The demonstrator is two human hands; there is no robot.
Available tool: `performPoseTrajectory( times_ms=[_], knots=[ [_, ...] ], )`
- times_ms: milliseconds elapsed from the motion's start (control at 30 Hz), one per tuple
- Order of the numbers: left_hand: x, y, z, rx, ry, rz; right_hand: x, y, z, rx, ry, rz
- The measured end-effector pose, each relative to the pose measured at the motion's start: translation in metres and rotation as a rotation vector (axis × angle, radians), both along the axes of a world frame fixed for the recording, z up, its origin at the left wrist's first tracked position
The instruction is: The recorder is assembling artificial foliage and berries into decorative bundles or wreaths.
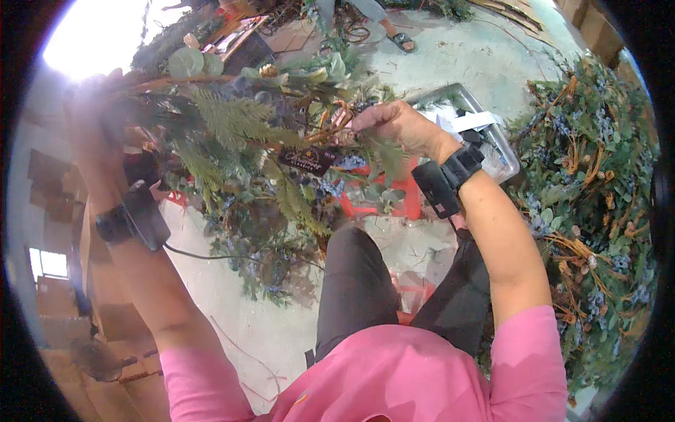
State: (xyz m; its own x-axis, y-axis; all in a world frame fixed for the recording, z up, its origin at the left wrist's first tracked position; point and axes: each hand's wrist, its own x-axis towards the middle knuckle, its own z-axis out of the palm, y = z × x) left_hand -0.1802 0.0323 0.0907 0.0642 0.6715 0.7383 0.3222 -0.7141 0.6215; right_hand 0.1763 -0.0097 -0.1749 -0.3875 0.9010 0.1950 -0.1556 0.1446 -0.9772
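I hold up a large wreath (pixel 239 141) of fern sprigs, round green leaves and blue berries in front of me. My left hand (pixel 95 105) grips its left rim, half washed out by glare from a bright light. At the right side of the wreath my right hand (pixel 397 125) pinches orange twigs and sprigs. A small dark tag (pixel 307 160) hangs from the wreath near my right fingers. Both wrists wear black bands with devices.
A pile of finished wreaths (pixel 590 204) fills the right side. A clear plastic bin (pixel 485 133) sits behind my right wrist. A red stool (pixel 394 193) stands under the wreath. Another person's sandalled foot (pixel 402 42) shows at the top. Cardboard boxes (pixel 56 302) stack at the left.
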Motion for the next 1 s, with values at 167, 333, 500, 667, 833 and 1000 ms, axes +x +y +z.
performPoseTrajectory(
  times_ms=[167,333,500,667,833,1000],
  knots=[
    [-0.008,0.023,-0.001,0.095,0.181,0.008,-0.012,-0.007,0.003,-0.013,-0.052,-0.262],
    [0.004,0.024,0.003,0.066,0.222,0.080,-0.031,-0.004,-0.013,-0.114,0.153,-0.526],
    [0.015,0.028,0.002,0.125,0.175,0.035,-0.035,-0.009,-0.007,-0.298,0.288,-0.629],
    [0.043,0.020,0.007,0.215,0.459,0.095,-0.003,-0.031,-0.039,-0.231,0.364,-0.808],
    [0.032,0.054,0.017,0.134,0.312,-0.070,-0.043,-0.057,-0.150,0.262,-0.050,-0.752],
    [0.041,0.043,0.020,0.144,0.396,-0.069,-0.071,-0.073,-0.133,-0.487,0.136,-0.620]
  ],
)
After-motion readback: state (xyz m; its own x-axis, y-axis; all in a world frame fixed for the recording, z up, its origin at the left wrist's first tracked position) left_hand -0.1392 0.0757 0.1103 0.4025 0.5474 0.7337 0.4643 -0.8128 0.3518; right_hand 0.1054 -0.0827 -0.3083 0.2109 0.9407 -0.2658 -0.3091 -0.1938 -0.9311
